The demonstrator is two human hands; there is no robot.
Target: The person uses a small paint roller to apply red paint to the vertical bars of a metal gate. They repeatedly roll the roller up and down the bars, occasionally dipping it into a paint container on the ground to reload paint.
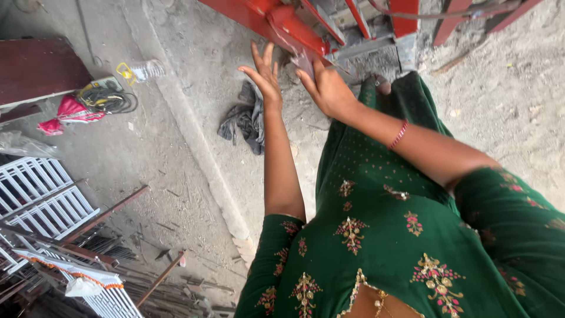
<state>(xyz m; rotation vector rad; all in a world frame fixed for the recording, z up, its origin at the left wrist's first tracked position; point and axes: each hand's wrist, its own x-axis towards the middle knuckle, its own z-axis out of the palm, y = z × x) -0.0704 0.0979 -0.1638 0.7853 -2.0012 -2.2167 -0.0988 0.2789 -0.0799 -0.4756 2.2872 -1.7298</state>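
My left hand (265, 72) is raised with fingers spread, just below a red-painted metal frame (281, 23), holding nothing. My right hand (325, 85) reaches to the same frame, its fingers pressed on a small grey piece (304, 61) at the frame's lower edge. A red bangle (399, 134) sits on my right forearm. My green embroidered dress (382, 224) fills the lower right.
A dark grey rag (244, 121) lies on the dusty concrete floor. At left are a dark red bench (38, 68), a pink cloth with black cable (88, 103), a clear plastic bottle (141, 70), white metal grilles (38, 197) and rusty rods (159, 282).
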